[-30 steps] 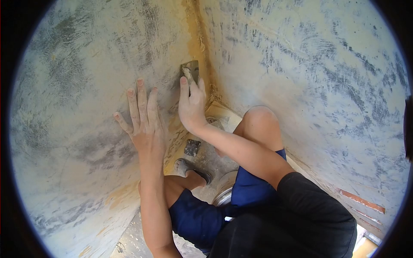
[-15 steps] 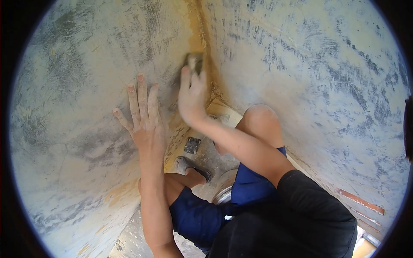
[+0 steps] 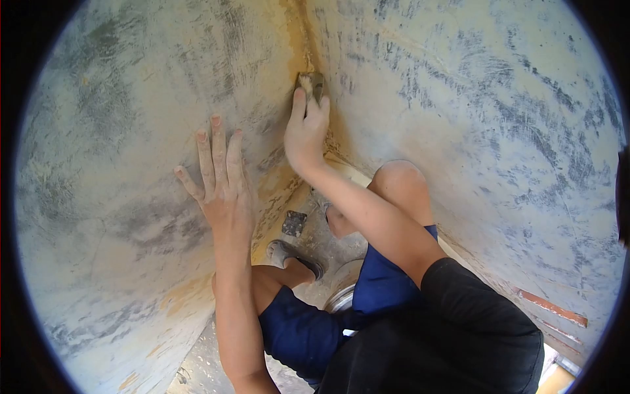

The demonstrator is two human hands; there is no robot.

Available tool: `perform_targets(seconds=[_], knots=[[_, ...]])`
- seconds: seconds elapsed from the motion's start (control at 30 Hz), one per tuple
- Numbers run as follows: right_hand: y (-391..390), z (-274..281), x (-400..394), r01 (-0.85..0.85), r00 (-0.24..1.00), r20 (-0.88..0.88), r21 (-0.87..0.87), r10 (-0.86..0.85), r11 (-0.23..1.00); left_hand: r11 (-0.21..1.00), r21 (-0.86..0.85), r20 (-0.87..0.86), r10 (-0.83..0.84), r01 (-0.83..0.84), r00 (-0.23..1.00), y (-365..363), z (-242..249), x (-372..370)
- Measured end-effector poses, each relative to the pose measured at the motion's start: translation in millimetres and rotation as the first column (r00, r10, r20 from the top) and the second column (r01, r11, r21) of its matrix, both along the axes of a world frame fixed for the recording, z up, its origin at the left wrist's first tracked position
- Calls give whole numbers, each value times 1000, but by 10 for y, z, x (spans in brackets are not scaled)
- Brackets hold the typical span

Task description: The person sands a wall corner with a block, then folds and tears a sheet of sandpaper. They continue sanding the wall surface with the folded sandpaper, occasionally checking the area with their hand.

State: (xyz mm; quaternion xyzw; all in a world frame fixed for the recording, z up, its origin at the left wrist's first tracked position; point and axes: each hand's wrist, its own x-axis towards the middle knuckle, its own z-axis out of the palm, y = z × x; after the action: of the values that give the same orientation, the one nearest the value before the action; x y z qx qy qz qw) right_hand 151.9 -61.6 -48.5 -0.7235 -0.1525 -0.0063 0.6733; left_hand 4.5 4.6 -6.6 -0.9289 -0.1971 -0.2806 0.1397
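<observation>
My right hand (image 3: 306, 134) grips a small dark sanding block (image 3: 315, 83) with a pale dusty patch on it. The block is against the inner corner where the left wall (image 3: 131, 138) meets the right wall (image 3: 453, 118). A yellowish-brown strip (image 3: 300, 39) runs down this corner. Fingers spread and dusty, my left hand (image 3: 225, 190) lies flat on the left wall and holds nothing. The underside of the block is hidden.
A dark, speckled square piece (image 3: 294, 223) lies on the dusty floor near my shoe (image 3: 292, 256). My bent knee (image 3: 398, 180) is close to the right wall. Below, a round metallic rim (image 3: 340, 299) shows between my legs. A reddish strip (image 3: 551, 307) marks the lower right wall.
My right hand has moved a little right and up with the sanding block, into the corner from the left wall. My left hand has stayed in place.
</observation>
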Motion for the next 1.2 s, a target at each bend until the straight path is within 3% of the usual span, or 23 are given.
perform_targets(seconds=[0.1, 0.17, 0.23, 0.3, 0.33, 0.43, 0.57, 0.63, 0.7, 0.73, 0.83, 0.87, 0.9, 0.97, 1.0, 1.1, 1.2], knots=[[181, -179, -137, 98, 991, 87, 8, -98, 995, 1000, 26, -16, 1, -1, 1000, -14, 30, 5], [209, -230, -331, 132, 940, 300, 121, -163, 984, 1000, 23, -6, 16, -16, 1000, 1, 0, 16], [87, -116, -203, 105, 952, 278, 96, -128, 990, 999, 32, -4, 7, -7, 1000, 9, 3, 27], [7, 0, 34, 57, 998, -37, -28, -58, 998, 999, 35, -7, 8, -8, 1000, 0, 4, 9], [35, -42, 65, 98, 993, 71, -9, -97, 995, 999, 40, -17, 15, -14, 1000, -10, 28, 14], [98, -60, -286, 85, 991, 101, -5, -84, 996, 999, 46, -20, 25, -24, 999, -10, 13, 15], [30, -66, -102, 41, 996, 73, 9, -42, 999, 999, 32, 2, 12, -12, 1000, 6, -13, 23], [65, -65, -31, 108, 993, 42, 0, -107, 994, 999, 24, -17, 22, -21, 1000, -21, 33, 8], [139, -86, -121, 157, 977, 141, 38, -161, 987, 1000, 15, -36, 20, -20, 999, -39, 34, 8], [87, -67, -254, 91, 982, 168, 4, -90, 996, 1000, -8, -2, 15, -15, 1000, -34, 19, 20], [10, -43, -174, 21, 993, 115, 14, -23, 1000, 1000, -15, 12, 9, -9, 1000, -20, 6, 35], [70, -76, -35, 127, 980, 146, 76, -137, 989, 1000, 0, -11, 17, -17, 1000, -14, 4, 17], [86, -59, -28, 122, 981, 144, 76, -132, 990, 1000, 0, -14, 21, -21, 1000, -11, 13, 8], [88, -43, -51, 95, 995, 16, 105, -97, 990, 1000, 15, -31, 28, -28, 999, -27, 32, 5], [115, -58, -152, 118, 982, 141, 44, -123, 992, 1000, 14, -30, 26, -25, 999, -24, 20, 11], [85, -70, -211, 48, 980, 187, 112, -68, 993, 999, 29, -10, 32, -32, 999, -14, 10, 36], [72, -52, -6, 76, 992, 97, 69, -82, 995, 999, 19, -24, 30, -29, 999, -35, 34, 0]])
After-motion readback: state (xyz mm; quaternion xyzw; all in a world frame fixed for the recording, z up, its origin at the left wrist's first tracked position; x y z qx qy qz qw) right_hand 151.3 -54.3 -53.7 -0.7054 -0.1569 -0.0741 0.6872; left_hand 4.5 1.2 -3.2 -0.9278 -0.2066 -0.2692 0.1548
